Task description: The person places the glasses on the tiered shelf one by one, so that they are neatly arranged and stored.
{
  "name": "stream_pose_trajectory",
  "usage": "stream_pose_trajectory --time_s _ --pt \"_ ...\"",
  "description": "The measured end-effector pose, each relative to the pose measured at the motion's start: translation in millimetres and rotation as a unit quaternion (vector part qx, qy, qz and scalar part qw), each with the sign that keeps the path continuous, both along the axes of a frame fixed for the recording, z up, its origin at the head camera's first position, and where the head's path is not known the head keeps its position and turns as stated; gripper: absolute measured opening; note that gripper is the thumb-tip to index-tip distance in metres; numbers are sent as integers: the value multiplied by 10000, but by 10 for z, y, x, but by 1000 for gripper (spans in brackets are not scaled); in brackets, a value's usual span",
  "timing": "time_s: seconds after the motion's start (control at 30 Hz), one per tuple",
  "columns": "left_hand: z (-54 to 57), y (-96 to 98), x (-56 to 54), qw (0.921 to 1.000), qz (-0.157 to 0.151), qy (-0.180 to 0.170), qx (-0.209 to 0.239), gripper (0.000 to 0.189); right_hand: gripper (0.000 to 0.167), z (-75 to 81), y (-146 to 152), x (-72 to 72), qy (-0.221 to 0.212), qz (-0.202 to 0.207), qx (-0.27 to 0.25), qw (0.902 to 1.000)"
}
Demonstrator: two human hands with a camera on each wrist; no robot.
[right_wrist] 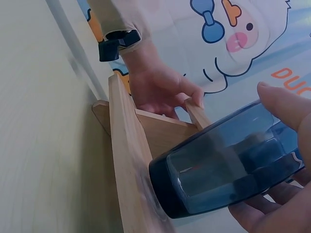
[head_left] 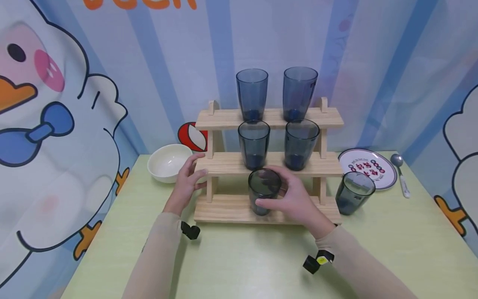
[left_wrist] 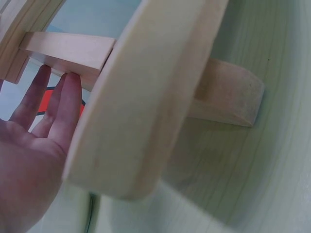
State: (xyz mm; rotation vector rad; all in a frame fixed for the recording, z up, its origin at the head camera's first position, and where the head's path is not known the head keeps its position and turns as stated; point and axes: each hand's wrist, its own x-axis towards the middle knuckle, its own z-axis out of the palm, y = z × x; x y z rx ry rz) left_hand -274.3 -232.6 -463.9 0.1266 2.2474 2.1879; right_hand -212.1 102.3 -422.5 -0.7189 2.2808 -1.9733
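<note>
My right hand [head_left: 295, 197] grips a blue-grey tinted glass [head_left: 263, 187] around its side, thumb in front and fingers behind. The glass stands at the bottom step of a three-tier wooden rack [head_left: 231, 216]; in the right wrist view its base is right at the board. My left hand [head_left: 186, 178] holds the left end of the rack's middle shelf [head_left: 224, 163], with the thumb at the front edge. In the left wrist view its fingers [left_wrist: 73, 107] reach up to a wooden support. Two similar glasses stand on the middle shelf and two on the top shelf [head_left: 274, 119].
Right of the rack, another tinted glass [head_left: 352, 195] stands on the table in front of a patterned plate [head_left: 388, 174]. A spoon [head_left: 401, 174] lies beside the plate. Behind my left hand sits a white bowl [head_left: 168, 164]. A printed curtain [head_left: 179, 74] hangs behind the table.
</note>
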Motion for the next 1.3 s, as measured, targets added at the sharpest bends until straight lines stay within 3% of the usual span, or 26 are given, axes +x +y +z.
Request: stream_pose_trajectory --time_s 0.53,1.3 --pt "23 7 3 10000 -8 3 27 52 80 -73 -132 -42 -104 -15 250 9996" --pt "18 13 15 10000 4 -49 -14 52 82 -110 -185 38 47 -177 458 9988"
